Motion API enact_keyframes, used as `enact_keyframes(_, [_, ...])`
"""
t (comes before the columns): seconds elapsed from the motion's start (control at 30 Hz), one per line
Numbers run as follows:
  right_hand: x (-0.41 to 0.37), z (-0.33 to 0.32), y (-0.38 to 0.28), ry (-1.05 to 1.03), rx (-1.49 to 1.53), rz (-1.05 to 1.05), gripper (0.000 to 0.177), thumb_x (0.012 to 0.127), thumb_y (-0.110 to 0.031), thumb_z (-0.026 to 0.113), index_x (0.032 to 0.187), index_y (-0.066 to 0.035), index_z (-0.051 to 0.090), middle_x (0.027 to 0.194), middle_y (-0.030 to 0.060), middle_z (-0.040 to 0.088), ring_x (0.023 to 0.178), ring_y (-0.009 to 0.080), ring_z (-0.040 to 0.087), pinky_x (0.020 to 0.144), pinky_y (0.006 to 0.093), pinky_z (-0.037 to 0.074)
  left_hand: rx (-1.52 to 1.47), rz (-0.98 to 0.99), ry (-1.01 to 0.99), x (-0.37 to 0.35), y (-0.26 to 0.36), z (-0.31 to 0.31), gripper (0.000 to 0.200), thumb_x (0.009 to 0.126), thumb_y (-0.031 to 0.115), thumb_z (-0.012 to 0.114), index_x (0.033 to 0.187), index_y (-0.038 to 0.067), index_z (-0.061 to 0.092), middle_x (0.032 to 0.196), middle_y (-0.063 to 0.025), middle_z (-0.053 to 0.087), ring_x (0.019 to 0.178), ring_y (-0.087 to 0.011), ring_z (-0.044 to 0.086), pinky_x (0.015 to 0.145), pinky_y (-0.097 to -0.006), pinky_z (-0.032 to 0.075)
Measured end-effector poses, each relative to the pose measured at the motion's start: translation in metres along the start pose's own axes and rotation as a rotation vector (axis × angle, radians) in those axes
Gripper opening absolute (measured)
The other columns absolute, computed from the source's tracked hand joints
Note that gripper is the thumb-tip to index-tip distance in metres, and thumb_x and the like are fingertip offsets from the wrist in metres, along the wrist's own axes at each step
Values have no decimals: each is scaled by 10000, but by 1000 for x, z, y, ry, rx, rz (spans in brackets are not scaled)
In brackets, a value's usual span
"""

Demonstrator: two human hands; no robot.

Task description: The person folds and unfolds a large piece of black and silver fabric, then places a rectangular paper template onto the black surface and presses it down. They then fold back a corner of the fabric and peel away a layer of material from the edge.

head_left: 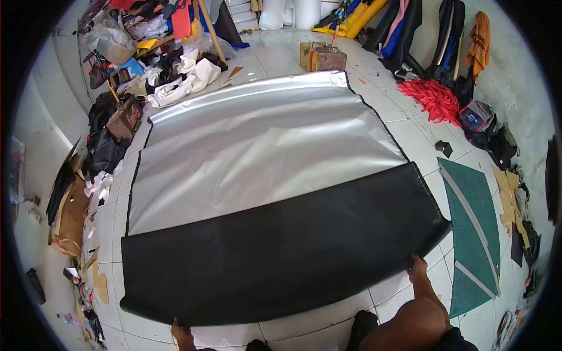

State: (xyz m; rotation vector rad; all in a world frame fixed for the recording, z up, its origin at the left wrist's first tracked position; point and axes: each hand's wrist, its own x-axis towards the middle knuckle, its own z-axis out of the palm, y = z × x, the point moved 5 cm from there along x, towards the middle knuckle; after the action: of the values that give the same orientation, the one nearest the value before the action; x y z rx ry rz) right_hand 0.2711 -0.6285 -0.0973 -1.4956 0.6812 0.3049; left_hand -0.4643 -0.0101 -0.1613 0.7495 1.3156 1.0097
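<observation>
A large sheet of coated fabric lies spread on the tiled floor. Its silver side (257, 152) faces up at the back, and the near part is folded over with the black side (275, 251) on top. At the sheet's near left edge, my left hand (182, 334) has its fingers closed on the fabric, the thumb over the black side. Further right, my right hand (417, 270) pinches the near edge close to the right corner. The fingertips of both hands are partly hidden by the fabric.
A green cutting mat (468, 234) with metal rulers (465, 199) lies on the right. Behind it sits a heap of red strips (430, 100). A weighted box (323, 57) stands behind the sheet. Piled fabric scraps (187, 76) and a cardboard box (71, 216) line the left.
</observation>
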Motion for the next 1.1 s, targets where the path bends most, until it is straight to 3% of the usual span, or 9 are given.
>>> enact_keyframes(0.27, [0, -60, 10, 42, -181, 87, 377, 794, -338, 718, 1054, -110, 568, 974, 41, 599, 867, 185, 541, 657, 353, 435, 479, -49, 240, -32, 18, -45, 434, 971, 329, 474, 1126, -58, 598, 1126, -161, 627, 1001, -268, 578, 871, -378, 485])
enact_keyframes(0.37, [13, -71, -3, 146, -200, 25, 403, 821, -410, 689, 1042, -90, 586, 851, 37, 581, 729, 178, 531, 550, 316, 429, 393, -449, 693, -15, 59, -38, 330, 852, 323, 603, 1088, 96, 635, 1091, -189, 633, 1067, -338, 588, 796, -432, 506])
enact_keyframes(0.43, [33, -82, -12, 165, -285, -6, 473, 812, -464, 685, 1025, -54, 585, 862, 59, 575, 703, 184, 518, 569, 329, 436, 2131, 140, 18, 80, 97, -31, 409, 828, 327, 619, 1132, 55, 598, 1152, -211, 590, 1084, -407, 560, 813, -462, 499])
enact_keyframes(0.5, [43, -87, -33, 219, -320, -66, 562, 763, -505, 717, 1037, -32, 584, 851, 66, 589, 659, 181, 538, 520, 321, 442, 1884, 444, 176, 81, 138, 45, 462, 835, 303, 631, 1190, 19, 549, 1197, -214, 551, 1109, -410, 537, 873, -480, 468])
enact_keyframes(0.63, [98, -114, -63, 399, -388, -157, 595, 745, -468, 737, 1008, 53, 621, 869, 137, 632, 685, 235, 612, 500, 354, 472, 1959, 637, -559, -5, 158, 330, 455, 852, 255, 631, 1210, -7, 531, 1187, -242, 536, 1146, -399, 489, 993, -448, 395])
enact_keyframes(0.67, [108, -119, -71, 344, -426, -76, 662, 734, -498, 728, 1155, -10, 578, 1040, 121, 619, 911, 260, 598, 673, 425, 494, 1984, 703, -703, -19, 145, 382, 451, 848, 226, 634, 1216, -11, 530, 1199, -239, 527, 1137, -396, 492, 992, -446, 397])
enact_keyframes(0.77, [140, -132, -89, 311, -485, -135, 606, 751, -450, 737, 1162, -39, 567, 1003, 111, 619, 878, 247, 600, 646, 409, 489, 1754, 892, -1092, -44, 99, 501, 449, 840, 171, 632, 1233, -17, 524, 1217, -224, 521, 1117, -378, 513, 977, -430, 417])
enact_keyframes(0.93, [147, -137, -113, 335, -390, -230, 591, 753, -437, 749, 1167, -71, 538, 1006, 106, 606, 857, 212, 590, 628, 402, 475, 1686, 770, -1080, -64, 24, 594, 364, 869, 126, 581, 1207, -4, 542, 1160, -201, 564, 1049, -315, 566, 917, -359, 449])
enact_keyframes(1.1, [146, -143, -123, 131, -469, -100, 530, 797, -511, 680, 1120, -114, 543, 932, 47, 572, 791, 175, 535, 634, 353, 448, 1356, 207, -1172, -17, -4, 590, 205, 892, 53, 556, 1085, -11, 581, 1040, -80, 613, 952, -169, 560, 858, -289, 426])
